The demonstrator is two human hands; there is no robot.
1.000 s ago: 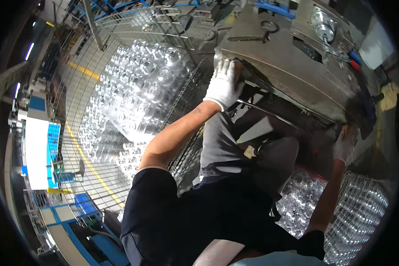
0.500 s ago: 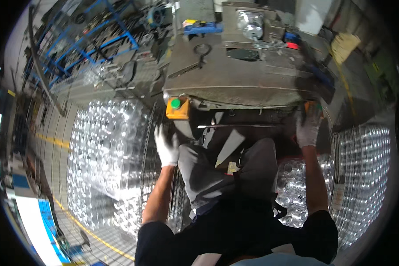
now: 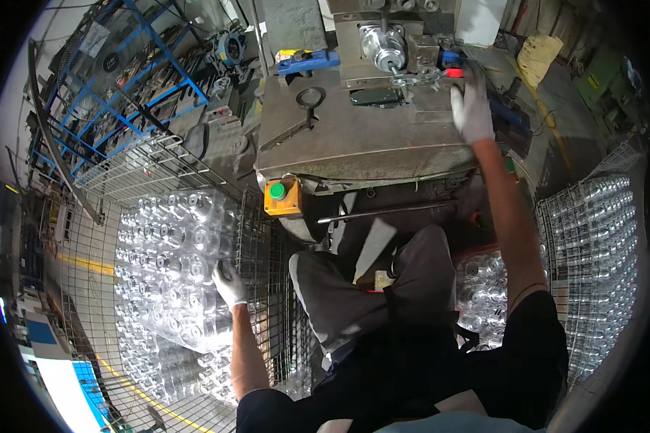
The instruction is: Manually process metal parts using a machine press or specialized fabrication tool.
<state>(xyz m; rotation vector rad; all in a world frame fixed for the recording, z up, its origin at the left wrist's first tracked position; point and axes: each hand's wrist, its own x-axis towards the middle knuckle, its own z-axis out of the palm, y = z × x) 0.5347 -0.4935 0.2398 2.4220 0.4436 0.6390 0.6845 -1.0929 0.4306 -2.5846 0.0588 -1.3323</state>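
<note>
My left hand (image 3: 230,283), in a white glove, is at the right side of a stack of shiny round silver parts (image 3: 170,267) inside a wire cage. Its fingers are curved and look apart, with a dark gap between them; I see no part held. My right hand (image 3: 474,112), also gloved, reaches over the metal worktable (image 3: 383,141) with its fingers stretched forward. Close to its fingertips is the red grip (image 3: 454,73) of a clamp (image 3: 420,76). A similar silver part (image 3: 384,50) sits in the fixture left of the clamp.
An orange box with a green button (image 3: 282,195) hangs at the table's front left. A dark flat object (image 3: 377,97) and a ring-ended tool (image 3: 310,99) lie on the tabletop. Wire cages (image 3: 251,249) flank my legs; the right cage (image 3: 599,267) holds more silver parts.
My right hand has moved up from the table's front right edge to the clamp's red grip. My left hand has moved left and down from beside my knee to the stacked parts.
</note>
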